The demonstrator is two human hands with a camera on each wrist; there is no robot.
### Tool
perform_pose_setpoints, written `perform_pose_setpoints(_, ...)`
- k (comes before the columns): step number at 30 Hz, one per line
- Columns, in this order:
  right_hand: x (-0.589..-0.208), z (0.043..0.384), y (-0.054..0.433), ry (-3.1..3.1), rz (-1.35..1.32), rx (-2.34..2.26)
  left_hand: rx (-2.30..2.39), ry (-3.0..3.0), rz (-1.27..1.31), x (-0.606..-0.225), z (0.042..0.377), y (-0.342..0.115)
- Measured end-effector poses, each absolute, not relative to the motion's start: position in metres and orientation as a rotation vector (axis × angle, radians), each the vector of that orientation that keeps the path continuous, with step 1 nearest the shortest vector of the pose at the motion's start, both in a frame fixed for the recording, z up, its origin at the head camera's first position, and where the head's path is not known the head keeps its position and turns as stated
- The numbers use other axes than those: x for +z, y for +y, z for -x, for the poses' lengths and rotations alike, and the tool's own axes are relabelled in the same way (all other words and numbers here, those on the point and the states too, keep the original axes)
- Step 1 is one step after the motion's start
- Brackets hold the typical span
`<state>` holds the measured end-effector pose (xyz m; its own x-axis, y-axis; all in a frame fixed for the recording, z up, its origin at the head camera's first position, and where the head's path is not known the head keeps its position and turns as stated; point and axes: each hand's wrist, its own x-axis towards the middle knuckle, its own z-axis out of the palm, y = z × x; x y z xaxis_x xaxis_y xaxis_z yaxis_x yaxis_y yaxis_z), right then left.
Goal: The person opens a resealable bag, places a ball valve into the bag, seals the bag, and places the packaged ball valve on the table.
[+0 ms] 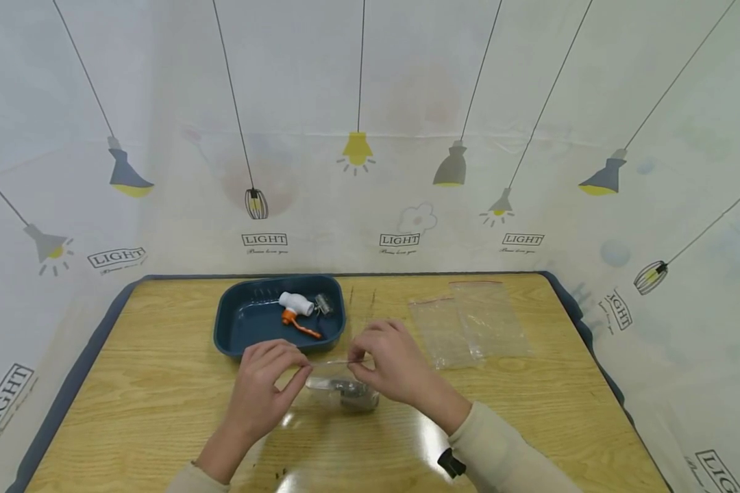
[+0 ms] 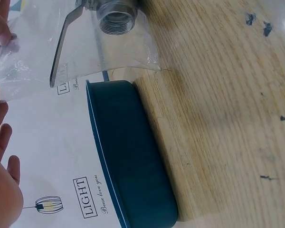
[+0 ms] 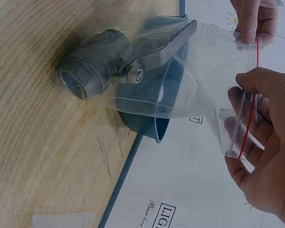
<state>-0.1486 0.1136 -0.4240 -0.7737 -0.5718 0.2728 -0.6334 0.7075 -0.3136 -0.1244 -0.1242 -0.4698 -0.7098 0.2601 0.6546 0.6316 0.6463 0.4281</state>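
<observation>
The metal valve [image 3: 97, 59] lies in the bottom of a clear plastic bag [image 3: 209, 61], just below the fingers of both hands and toward the near side of the table [image 1: 129, 349]; whether its weight rests on the wood cannot be told. Its stout body sits to the right, under the fingertips of the right hand [image 1: 395, 359], which is the nearer one, while its long lever [image 3: 164, 50] slants up and left toward the left hand [image 1: 260, 387]. The right hand's thumb and fingers pinch the bag's mouth at its right end, along the red strip [image 3: 249, 118]; the left thumb and fingertips pinch the left end, so the mouth runs left to right between them. Whether the strip is pressed together all along cannot be told. The valve is dull grey metal, with a round threaded opening, a nut at the pivot and a flat lever; the bag is thin, glossy and creased. Beyond, on the far left, a smooth dark teal tray [image 1: 247, 325] with rounded corners holds a white plastic valve [image 1: 297, 303] with an orange handle [image 1: 303, 329], beside a small shiny metal piece [image 1: 323, 304]. To the right, two flat bags [image 1: 493, 322] overlap on the pale grained wood.
</observation>
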Motion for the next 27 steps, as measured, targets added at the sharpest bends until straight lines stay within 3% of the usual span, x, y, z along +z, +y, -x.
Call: perform_pose_setpoints(27,-0.4296,0.1523,0.1213,-2.753,-0.959,0.672,-0.884,-2.292,0.695,-0.4726,0.1249,-0.1272)
